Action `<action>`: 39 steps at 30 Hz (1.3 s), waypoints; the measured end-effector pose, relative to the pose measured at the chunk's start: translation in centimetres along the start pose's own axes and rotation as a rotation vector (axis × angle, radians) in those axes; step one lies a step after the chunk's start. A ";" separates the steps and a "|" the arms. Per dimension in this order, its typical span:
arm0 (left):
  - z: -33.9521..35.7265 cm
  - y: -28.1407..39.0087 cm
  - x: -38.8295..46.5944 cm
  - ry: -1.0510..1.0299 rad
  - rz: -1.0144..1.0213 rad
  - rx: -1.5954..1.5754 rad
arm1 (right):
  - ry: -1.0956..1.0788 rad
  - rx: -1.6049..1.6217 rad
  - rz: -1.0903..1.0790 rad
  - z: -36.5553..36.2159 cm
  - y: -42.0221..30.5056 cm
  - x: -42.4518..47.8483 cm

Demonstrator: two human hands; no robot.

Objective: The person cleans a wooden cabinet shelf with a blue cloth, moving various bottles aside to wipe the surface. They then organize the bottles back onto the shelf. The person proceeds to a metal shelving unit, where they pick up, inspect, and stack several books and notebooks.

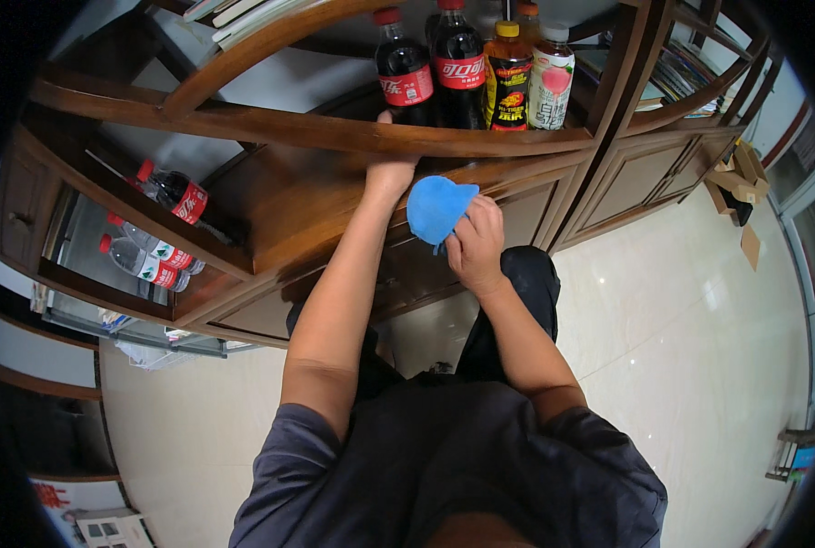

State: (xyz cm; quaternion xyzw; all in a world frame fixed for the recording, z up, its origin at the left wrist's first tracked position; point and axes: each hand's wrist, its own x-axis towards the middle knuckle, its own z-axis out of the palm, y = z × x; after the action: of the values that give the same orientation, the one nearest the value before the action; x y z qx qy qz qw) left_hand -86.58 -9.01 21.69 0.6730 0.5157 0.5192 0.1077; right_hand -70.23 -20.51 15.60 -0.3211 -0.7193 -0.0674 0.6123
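My right hand [477,240] grips a blue cloth [440,207], held bunched in front of the cabinet's edge. My left hand [389,171] reaches up behind the curved wooden rail [298,130]; its fingers are mostly hidden there, close below a cola bottle with a red cap [404,65]. Whether it holds anything does not show. Beside that bottle stand another cola bottle [458,65], a yellow-capped drink bottle [508,75] and a white-capped peach drink bottle [551,79]. Under the rail lies the brown wooden shelf board [304,198].
At the left, another cola bottle [181,198] and water bottles with red caps [150,267] stand in a lower compartment. Books [681,79] fill a shelf at the upper right. An opened cardboard box [743,175] sits on the tiled floor [661,329] beyond the cabinet doors.
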 end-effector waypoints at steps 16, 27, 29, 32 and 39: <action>0.4 2.3 -1.1 -0.072 -0.072 -0.045 | 0.007 0.060 0.151 0.3 -0.8 -1.0; 0.2 5.4 -0.8 -0.025 -0.210 0.202 | 0.010 0.102 0.161 0.3 -1.7 -0.6; 0.4 4.8 -1.0 0.025 -0.138 0.271 | 0.016 0.122 0.149 0.2 -2.1 -0.2; -0.6 2.0 -2.3 -0.074 -0.151 -0.016 | 0.023 0.155 0.125 0.1 -2.9 0.8; -7.2 3.2 -6.8 0.296 -0.138 -0.244 | -0.059 0.133 0.066 1.2 -4.1 3.7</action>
State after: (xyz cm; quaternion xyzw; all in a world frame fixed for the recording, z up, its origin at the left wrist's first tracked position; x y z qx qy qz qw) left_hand -90.09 -18.71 23.00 0.5341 0.5040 0.6626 0.1470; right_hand -73.61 -21.77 19.94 -0.3051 -0.7289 0.0104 0.6128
